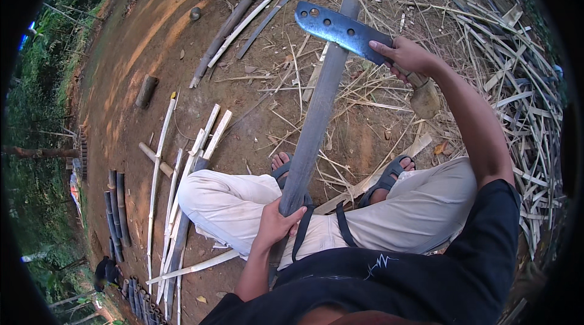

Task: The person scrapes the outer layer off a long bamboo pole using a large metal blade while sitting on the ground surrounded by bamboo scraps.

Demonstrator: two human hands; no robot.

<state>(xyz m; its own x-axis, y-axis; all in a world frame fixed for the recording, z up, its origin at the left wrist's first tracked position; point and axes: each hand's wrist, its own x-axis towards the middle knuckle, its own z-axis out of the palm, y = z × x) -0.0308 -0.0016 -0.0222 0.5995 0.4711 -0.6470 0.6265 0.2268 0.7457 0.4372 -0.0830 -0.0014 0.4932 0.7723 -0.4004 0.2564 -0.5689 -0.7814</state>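
Observation:
Below me, a long grey bamboo slat [313, 124] runs from my lap out past my feet, its far tip pale. My left hand [279, 223] is closed around its near end, by my left thigh. Across the far part of the slat lies the broad dark blade of a machete [348, 32], with several round holes along it. The blade hides a short stretch of the slat; whether it cuts into it I cannot tell. My right hand [409, 57] grips the machete where blade meets handle, thumb along the blade. The wooden handle's thick end sticks out below that hand.
Pale split bamboo strips [191, 173] lie beside my left knee. Dark bamboo poles [228, 36] rest farther off. A large heap of thin shavings [523, 106] covers the right side. Short dark bamboo lengths [121, 209] stand at far left. My sandalled feet [389, 178] flank the slat's ground area.

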